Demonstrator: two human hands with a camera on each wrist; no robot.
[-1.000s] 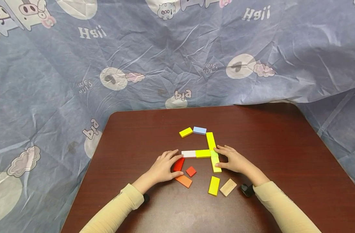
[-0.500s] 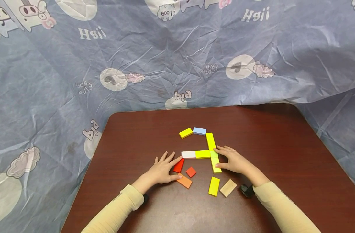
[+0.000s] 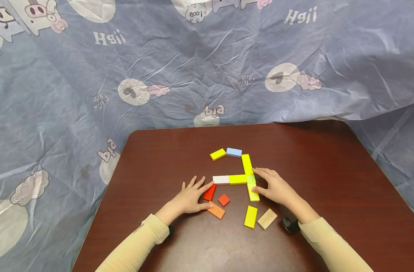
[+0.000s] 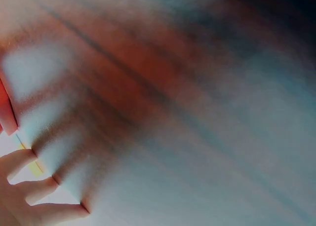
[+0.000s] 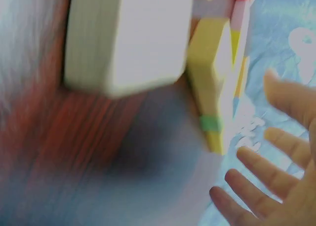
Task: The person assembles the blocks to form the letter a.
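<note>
In the head view my left hand [image 3: 188, 198] lies low with its fingers spread. Its index fingertip is at the corner between a red block [image 3: 210, 192] and a white block [image 3: 221, 180]; its thumb tip meets an orange block [image 3: 217, 210]. A yellow block [image 3: 237, 179] links the white one to a small green block [image 3: 250, 179], with yellow blocks above [image 3: 247, 163] and below [image 3: 253, 194] it. Beside that column is my right hand [image 3: 278, 189], thumb and fingers apart, gripping nothing. Whether its fingertips touch the blocks I cannot tell. The left wrist view is mostly blurred.
A small red square [image 3: 223, 200] lies between the hands. Farther back are a blue block [image 3: 234, 152] and a tilted yellow block [image 3: 218, 154]. Nearer me lie another yellow block [image 3: 250, 217] and a plain wooden block [image 3: 267, 218]. Printed cloth [image 3: 179, 75] hangs behind the brown table [image 3: 302, 151].
My left hand's fingers have spread wider and drawn slightly back to the left. The right hand has shifted a little right, off the yellow column. The blocks look unmoved.
</note>
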